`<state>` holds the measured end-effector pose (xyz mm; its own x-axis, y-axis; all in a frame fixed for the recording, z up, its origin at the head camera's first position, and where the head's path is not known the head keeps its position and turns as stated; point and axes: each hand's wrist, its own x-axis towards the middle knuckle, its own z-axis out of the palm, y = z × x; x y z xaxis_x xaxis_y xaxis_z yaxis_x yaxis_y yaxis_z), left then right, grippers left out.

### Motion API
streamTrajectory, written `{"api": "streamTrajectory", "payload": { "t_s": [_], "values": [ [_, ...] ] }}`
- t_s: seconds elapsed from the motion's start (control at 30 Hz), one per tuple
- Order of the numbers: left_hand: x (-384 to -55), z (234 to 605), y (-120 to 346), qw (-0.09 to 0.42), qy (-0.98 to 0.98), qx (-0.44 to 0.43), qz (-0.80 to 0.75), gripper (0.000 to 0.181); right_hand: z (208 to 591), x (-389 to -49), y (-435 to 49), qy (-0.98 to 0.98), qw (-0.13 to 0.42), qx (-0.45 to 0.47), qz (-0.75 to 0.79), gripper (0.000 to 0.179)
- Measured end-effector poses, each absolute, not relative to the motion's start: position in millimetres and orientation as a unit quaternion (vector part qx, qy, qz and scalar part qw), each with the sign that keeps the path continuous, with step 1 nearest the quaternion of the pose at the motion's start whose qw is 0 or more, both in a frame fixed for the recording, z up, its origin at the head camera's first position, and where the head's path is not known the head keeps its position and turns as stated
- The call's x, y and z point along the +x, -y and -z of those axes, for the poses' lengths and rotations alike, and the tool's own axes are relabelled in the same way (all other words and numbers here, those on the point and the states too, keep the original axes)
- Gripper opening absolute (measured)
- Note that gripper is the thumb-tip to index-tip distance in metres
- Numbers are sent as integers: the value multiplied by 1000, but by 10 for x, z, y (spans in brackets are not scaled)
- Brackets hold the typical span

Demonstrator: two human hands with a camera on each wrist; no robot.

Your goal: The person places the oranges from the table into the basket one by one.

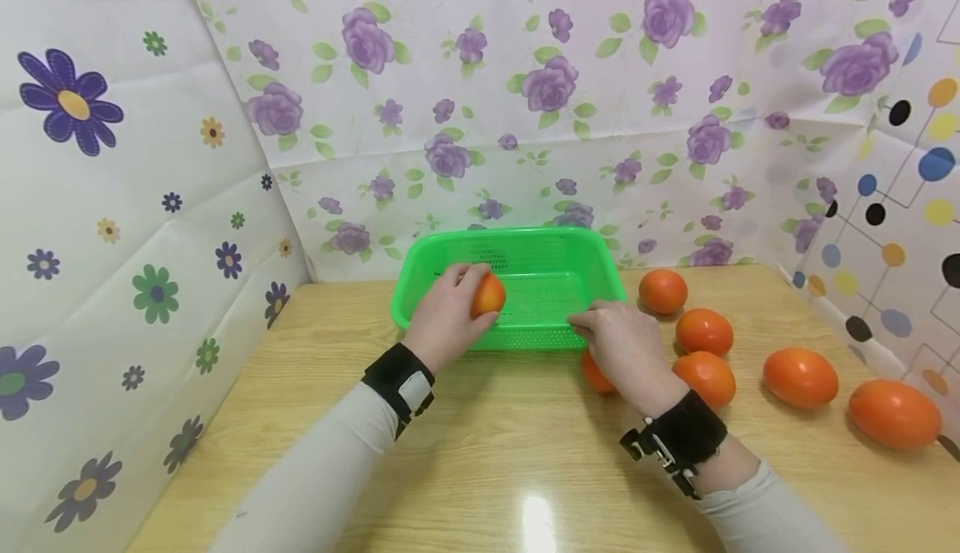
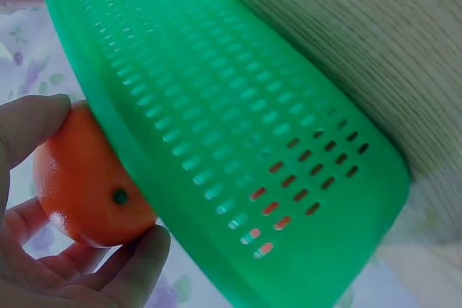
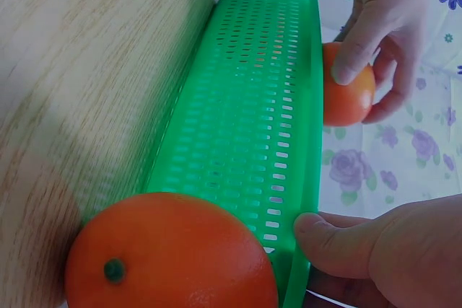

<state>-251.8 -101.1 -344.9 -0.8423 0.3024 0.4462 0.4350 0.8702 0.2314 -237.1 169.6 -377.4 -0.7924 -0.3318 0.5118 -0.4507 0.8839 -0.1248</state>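
My left hand (image 1: 446,316) grips an orange (image 1: 489,296) at the near left part of a green plastic basket (image 1: 510,339). In the left wrist view, thumb and fingers wrap this orange (image 2: 90,178), whose green stem spot faces the camera, just beyond the basket's rim. My right hand (image 1: 626,353) pinches the basket's near rim toward its right end. The right wrist view shows the thumb (image 3: 325,239) outside the rim and the fingers partly hidden behind it. Another orange (image 1: 596,372) lies below the right hand, partly covered by it, close to the basket's wall.
Several more oranges lie right of the basket on the wooden table (image 1: 480,453), among them one near the back (image 1: 663,291) and one at the far right (image 1: 895,414). A flowered cloth wall (image 1: 495,103) stands directly behind the basket; patterned cloths flank both sides.
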Motion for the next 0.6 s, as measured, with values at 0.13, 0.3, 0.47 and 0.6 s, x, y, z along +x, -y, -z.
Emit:
{"api": "streamTrajectory", "payload": {
  "t_s": [0.13,0.3,0.47,0.6],
  "values": [
    [-2565,3464,1042,189,950,-182,169,65,3769,-2370,-1694,940,244,206,-119,20],
    [-2615,3478,1061,175,953,-173,179,66,3769,-2367,-1702,941,245,203,-118,20],
    [-2660,3500,1084,158,958,-159,177,67,3771,-2361,-1705,940,245,204,-120,20],
    [-2683,3503,1100,144,962,-147,177,66,3766,-2354,-1702,939,246,207,-122,20]
  ]
}}
